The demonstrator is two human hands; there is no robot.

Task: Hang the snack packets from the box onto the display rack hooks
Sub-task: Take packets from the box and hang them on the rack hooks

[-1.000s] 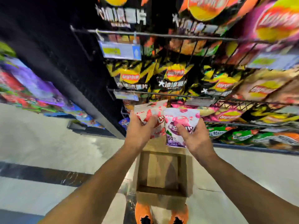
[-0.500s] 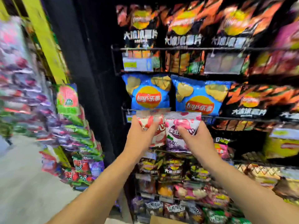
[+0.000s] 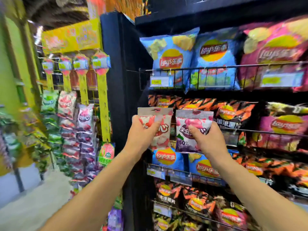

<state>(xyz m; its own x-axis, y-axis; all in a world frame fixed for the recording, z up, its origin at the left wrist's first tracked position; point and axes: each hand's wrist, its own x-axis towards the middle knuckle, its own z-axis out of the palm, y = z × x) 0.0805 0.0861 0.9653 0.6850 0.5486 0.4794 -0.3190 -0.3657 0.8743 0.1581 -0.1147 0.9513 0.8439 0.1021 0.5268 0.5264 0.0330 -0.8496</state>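
Observation:
My left hand (image 3: 141, 134) grips a red-and-white snack packet (image 3: 162, 129) with a hang hole at its top. A purple-and-pink snack packet (image 3: 188, 140) marked 50% is held in my right hand (image 3: 208, 139). Both packets are raised side by side in front of the black chip shelves. The yellow display rack (image 3: 103, 100) with hanging strips stands to the left, where several similar packets (image 3: 85, 117) hang in columns. The box is out of view.
Black wire shelves (image 3: 216, 67) on the right hold blue, orange and pink chip bags. A black shelf end panel (image 3: 120, 80) separates them from the yellow rack. Pale floor (image 3: 33, 200) shows at lower left.
The view has swung up from the box on the floor to shelf height. Both hands kept hold of their packets, now a little further apart.

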